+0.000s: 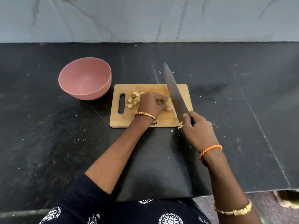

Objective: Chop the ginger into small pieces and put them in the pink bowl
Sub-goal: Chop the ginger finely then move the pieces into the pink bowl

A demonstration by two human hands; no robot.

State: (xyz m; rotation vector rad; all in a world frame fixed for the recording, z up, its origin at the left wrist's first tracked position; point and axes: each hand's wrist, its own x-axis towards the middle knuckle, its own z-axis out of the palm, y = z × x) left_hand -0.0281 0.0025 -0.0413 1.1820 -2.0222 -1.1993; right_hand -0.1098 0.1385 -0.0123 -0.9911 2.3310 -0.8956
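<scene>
A wooden chopping board [163, 121] lies on the black counter. Several cut ginger pieces [134, 99] sit on its left half, near the handle slot. My left hand [153, 103] is curled over a ginger piece in the board's middle, which it mostly hides. A strip of ginger [175, 114] shows beside the blade. My right hand [196, 128] grips the handle of a large knife [174, 92], whose blade slants across the board just right of my left fingers. The pink bowl [85, 78] stands left of the board, with nothing visible inside.
The black stone counter [48, 135] has small scraps scattered on it, some by the board's front right corner [171, 131]. A grey tiled wall [145, 18] rises behind. The counter's front edge runs at the lower right, with floor beyond.
</scene>
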